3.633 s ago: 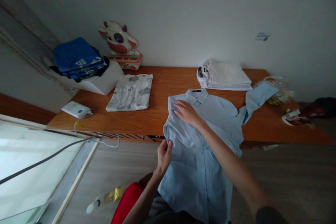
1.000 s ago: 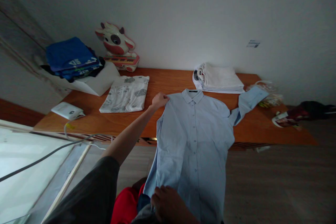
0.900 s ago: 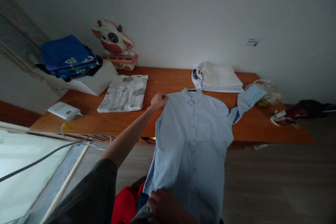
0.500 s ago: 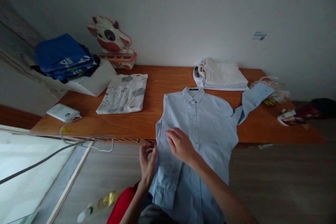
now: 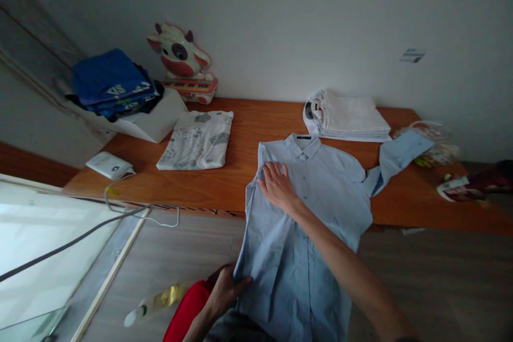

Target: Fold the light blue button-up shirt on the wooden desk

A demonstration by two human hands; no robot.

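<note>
The shirt (image 5: 316,208) is pale blue and plain, with small matching buttons down its front and a dark label inside the collar. It lies on a counter (image 5: 248,133) of warm orange-brown wood grain. The folded cloth (image 5: 197,140) is white, printed with grey shapes. The stack of folded clothes (image 5: 348,116) is white. The pile of clothes (image 5: 112,81) is royal blue with pale lettering. The cow figure (image 5: 179,56) is cream, red and dark brown. The wall (image 5: 304,16) is plain white.
</note>
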